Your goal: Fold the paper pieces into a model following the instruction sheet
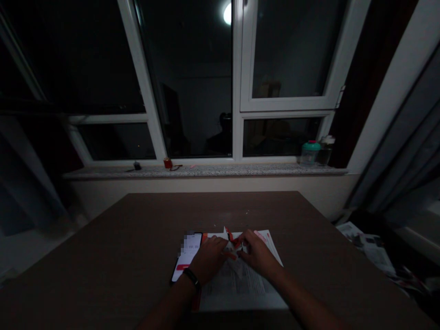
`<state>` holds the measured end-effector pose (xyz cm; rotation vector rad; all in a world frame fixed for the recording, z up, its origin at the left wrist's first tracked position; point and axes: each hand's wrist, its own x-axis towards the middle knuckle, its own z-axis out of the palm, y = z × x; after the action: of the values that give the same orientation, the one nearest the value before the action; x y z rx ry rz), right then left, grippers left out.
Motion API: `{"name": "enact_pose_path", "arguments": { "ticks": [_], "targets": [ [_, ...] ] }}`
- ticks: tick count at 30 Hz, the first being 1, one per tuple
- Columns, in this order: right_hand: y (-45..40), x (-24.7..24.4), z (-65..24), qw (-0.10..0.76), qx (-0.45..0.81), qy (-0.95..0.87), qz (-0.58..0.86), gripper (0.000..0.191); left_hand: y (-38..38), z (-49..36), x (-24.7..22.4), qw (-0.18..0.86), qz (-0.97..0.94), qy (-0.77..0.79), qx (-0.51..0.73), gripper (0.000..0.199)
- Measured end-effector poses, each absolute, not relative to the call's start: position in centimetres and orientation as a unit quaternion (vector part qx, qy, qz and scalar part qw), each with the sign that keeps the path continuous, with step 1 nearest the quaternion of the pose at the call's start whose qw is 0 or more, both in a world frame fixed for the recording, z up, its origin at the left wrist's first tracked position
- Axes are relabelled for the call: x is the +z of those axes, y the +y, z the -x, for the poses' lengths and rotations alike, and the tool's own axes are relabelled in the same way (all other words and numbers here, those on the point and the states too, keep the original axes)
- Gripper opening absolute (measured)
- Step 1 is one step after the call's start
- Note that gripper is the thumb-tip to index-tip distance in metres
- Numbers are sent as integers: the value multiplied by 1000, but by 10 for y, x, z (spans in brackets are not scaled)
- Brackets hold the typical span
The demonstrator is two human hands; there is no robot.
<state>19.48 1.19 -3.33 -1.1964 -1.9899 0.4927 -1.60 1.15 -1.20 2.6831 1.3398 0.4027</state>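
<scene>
Both my hands meet at the near middle of a brown table (220,215). Between them is a small folded piece of red-and-white paper (235,246), pinched by the fingers of my left hand (208,259) and my right hand (257,253). The hands hide much of it. Under them lies a large printed paper sheet (240,289). A smartphone (185,256) with a lit screen lies to the left of the sheet, right next to my left hand. A dark band circles my left wrist.
Beyond the table is a stone windowsill (206,171) below a dark window. It holds a small red object (167,163), a green-lidded jar (309,152) and a clear bottle (325,151). Loose papers (367,247) lie low to the right, beside a grey curtain (395,146).
</scene>
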Motion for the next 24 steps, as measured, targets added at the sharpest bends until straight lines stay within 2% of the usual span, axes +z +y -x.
{"name": "enact_pose_path", "arguments": {
  "ticks": [6, 11, 16, 21, 24],
  "targets": [
    [13, -32, -202, 309, 193, -838, 406, 31, 12, 20, -18, 52, -902, 408, 128, 31],
    [7, -24, -207, 255, 151, -862, 412, 33, 9, 18, -12, 27, -911, 395, 111, 25],
    [5, -20, -204, 277, 156, -864, 391, 19, 5, 18, -5, 43, -919, 380, 97, 25],
    [7, -23, -204, 302, 186, -848, 393, 15, 3, 20, -1, 72, -916, 381, 103, 35],
    [8, -24, -205, 316, 199, -841, 391, 19, 4, 20, -4, 72, -909, 393, 118, 34]
  ]
}}
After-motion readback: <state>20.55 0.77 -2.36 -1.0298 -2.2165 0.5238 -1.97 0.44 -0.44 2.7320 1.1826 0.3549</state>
